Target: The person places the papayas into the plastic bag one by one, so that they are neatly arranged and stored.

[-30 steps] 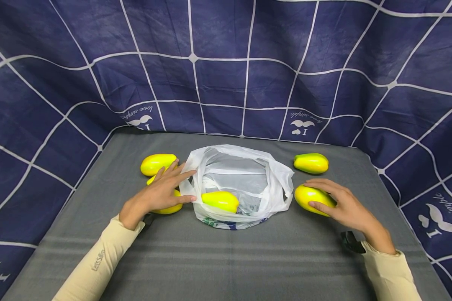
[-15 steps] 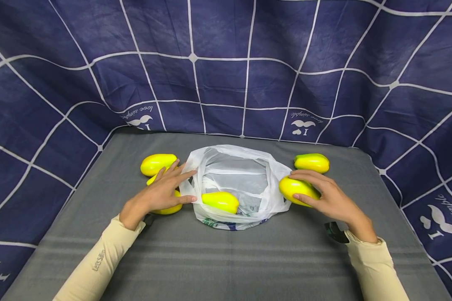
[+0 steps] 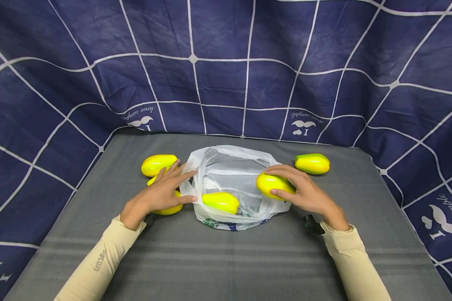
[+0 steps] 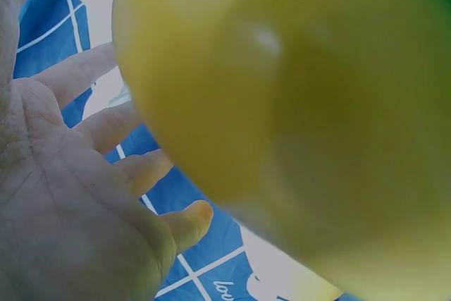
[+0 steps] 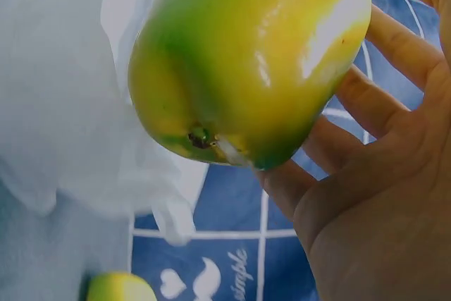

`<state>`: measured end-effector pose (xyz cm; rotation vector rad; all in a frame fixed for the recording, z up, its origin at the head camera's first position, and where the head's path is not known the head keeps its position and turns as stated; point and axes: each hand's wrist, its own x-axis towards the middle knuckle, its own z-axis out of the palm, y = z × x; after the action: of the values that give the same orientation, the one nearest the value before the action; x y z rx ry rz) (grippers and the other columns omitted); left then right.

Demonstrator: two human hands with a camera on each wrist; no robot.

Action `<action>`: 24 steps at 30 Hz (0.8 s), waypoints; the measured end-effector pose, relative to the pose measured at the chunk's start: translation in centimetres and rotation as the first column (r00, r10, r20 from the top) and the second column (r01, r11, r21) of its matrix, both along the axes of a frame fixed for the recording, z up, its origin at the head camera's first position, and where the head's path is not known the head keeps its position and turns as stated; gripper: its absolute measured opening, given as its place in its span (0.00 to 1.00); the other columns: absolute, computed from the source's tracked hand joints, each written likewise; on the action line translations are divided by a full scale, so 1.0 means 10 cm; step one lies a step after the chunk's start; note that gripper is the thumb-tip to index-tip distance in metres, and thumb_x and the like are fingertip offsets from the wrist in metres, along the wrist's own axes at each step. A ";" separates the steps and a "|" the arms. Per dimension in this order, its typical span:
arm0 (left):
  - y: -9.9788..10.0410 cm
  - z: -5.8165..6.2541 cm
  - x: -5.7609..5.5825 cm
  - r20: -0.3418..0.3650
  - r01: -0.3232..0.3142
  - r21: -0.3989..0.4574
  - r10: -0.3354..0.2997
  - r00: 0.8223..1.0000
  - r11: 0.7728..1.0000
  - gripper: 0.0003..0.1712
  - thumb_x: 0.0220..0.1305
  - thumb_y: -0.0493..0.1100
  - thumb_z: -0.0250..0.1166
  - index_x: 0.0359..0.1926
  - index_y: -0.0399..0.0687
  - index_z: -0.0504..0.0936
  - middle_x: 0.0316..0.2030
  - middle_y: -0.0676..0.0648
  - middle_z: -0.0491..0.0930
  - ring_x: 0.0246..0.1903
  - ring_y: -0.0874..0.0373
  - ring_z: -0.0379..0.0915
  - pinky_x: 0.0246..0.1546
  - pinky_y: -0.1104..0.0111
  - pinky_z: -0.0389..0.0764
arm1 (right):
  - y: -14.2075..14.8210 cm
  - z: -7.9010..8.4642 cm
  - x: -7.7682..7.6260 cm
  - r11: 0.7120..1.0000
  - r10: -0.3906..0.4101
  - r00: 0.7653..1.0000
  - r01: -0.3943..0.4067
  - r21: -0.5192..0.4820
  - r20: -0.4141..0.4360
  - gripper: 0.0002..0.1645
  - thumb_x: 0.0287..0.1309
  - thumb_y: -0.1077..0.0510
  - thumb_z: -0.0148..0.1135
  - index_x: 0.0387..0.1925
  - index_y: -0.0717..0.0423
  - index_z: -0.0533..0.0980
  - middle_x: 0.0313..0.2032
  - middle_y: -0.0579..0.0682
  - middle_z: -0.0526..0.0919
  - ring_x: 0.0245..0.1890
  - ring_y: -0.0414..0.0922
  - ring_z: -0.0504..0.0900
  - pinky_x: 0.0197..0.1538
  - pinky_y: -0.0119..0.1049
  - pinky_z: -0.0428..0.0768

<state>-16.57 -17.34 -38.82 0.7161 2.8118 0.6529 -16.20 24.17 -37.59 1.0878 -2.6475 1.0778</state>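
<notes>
My right hand (image 3: 309, 194) grips a yellow-green papaya (image 3: 272, 184) over the right rim of a white plastic bag (image 3: 233, 151). In the right wrist view, fingers and thumb curve round this papaya (image 5: 246, 68), beside the white plastic. The bag's mouth gapes upward, and one papaya (image 3: 221, 202) lies inside near the front. With fingers spread, my left hand (image 3: 162, 192) rests at the bag's left edge. Under and beside that hand lie papayas (image 3: 169, 209), partly hidden by it. One of them (image 4: 282, 118) fills much of the left wrist view, close to the palm.
Another papaya (image 3: 312, 164) lies on the grey cloth (image 3: 226, 263), right of the bag. At the far left sits one more papaya (image 3: 157, 165). A dark blue curtain (image 3: 226, 79) with white lines encloses the back and sides.
My right hand has carried its papaya leftward from the cloth at the right to over the bag's right rim. The left hand and bag have stayed in place.
</notes>
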 end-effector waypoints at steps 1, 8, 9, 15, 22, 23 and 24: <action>0.00 0.00 0.00 -0.002 0.001 -0.001 -0.001 1.000 1.000 0.47 0.59 0.65 0.69 0.75 0.54 0.65 0.78 0.39 0.50 0.78 0.35 0.33 0.71 0.32 0.37 | -0.03 -0.01 -0.01 1.000 0.010 1.000 -0.010 0.001 0.005 0.31 0.57 0.57 0.73 0.63 0.47 0.76 0.61 0.42 0.78 0.67 0.45 0.71 0.70 0.26 0.62; 0.01 0.02 0.00 -0.003 0.004 -0.005 -0.004 1.000 1.000 0.47 0.59 0.64 0.69 0.75 0.53 0.65 0.78 0.37 0.50 0.78 0.35 0.33 0.71 0.32 0.38 | -0.24 -0.14 -0.09 0.996 0.093 0.996 -0.093 0.012 0.011 0.29 0.60 0.56 0.72 0.63 0.50 0.76 0.61 0.45 0.78 0.66 0.47 0.72 0.72 0.31 0.63; 0.01 0.02 0.00 0.000 0.005 -0.004 -0.005 1.000 1.000 0.47 0.60 0.64 0.69 0.75 0.53 0.65 0.78 0.37 0.50 0.78 0.35 0.32 0.71 0.32 0.37 | -0.27 -0.16 -0.10 0.994 0.106 0.994 -0.106 0.011 0.012 0.29 0.60 0.56 0.71 0.63 0.51 0.76 0.61 0.45 0.78 0.66 0.47 0.72 0.72 0.31 0.63; 0.02 0.03 0.00 0.008 0.004 -0.006 -0.004 1.000 1.000 0.47 0.59 0.64 0.70 0.74 0.52 0.65 0.78 0.37 0.50 0.78 0.35 0.32 0.71 0.32 0.37 | -0.38 -0.25 -0.11 0.989 0.148 0.989 -0.148 0.018 0.020 0.29 0.61 0.56 0.70 0.64 0.51 0.75 0.62 0.46 0.77 0.65 0.47 0.74 0.71 0.36 0.67; 0.02 0.02 0.00 0.004 0.004 -0.003 -0.004 1.000 1.000 0.46 0.60 0.64 0.70 0.74 0.52 0.66 0.78 0.37 0.51 0.78 0.35 0.33 0.71 0.32 0.37 | -0.43 -0.34 -0.08 0.987 0.148 0.988 -0.151 0.060 0.051 0.28 0.62 0.55 0.69 0.63 0.51 0.75 0.62 0.49 0.78 0.65 0.48 0.74 0.69 0.47 0.70; 0.02 0.02 0.00 0.003 0.004 -0.005 -0.004 1.000 1.000 0.46 0.60 0.64 0.70 0.74 0.52 0.66 0.78 0.37 0.51 0.78 0.35 0.33 0.71 0.32 0.38 | -0.43 -0.34 -0.07 0.986 0.147 0.988 -0.150 0.065 0.055 0.28 0.62 0.55 0.69 0.63 0.51 0.75 0.62 0.50 0.78 0.65 0.49 0.74 0.69 0.47 0.70; 0.02 0.02 0.00 0.003 0.003 -0.005 -0.003 1.000 1.000 0.46 0.60 0.64 0.70 0.74 0.53 0.66 0.78 0.37 0.51 0.78 0.35 0.33 0.71 0.32 0.38 | -0.42 -0.35 -0.07 0.986 0.146 0.988 -0.150 0.071 0.058 0.28 0.62 0.54 0.69 0.63 0.51 0.75 0.62 0.49 0.78 0.65 0.48 0.74 0.69 0.47 0.70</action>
<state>-16.53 -17.13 -38.59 0.7184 2.8084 0.6459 -16.88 19.94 -41.08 1.3079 -2.7047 1.0521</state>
